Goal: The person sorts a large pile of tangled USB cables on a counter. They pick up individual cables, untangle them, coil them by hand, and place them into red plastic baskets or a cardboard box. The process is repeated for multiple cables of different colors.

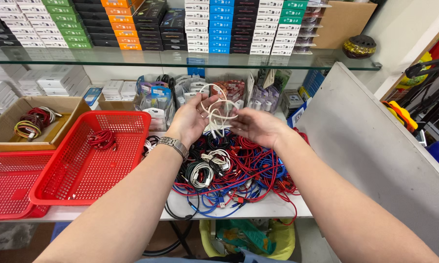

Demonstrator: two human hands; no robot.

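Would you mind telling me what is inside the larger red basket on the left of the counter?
Inside the red basket lies one coiled red cable near its back; the rest of the mesh floor is bare. Its near-left corner overlaps a second red basket, hiding part of that one.

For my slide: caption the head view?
Both hands hold a white cable above a tangled cable pile.

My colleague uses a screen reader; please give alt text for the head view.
Two bare hands, left hand and right hand, hold a looped white cable above a tangled pile of cables on a table, with a red basket alongside.
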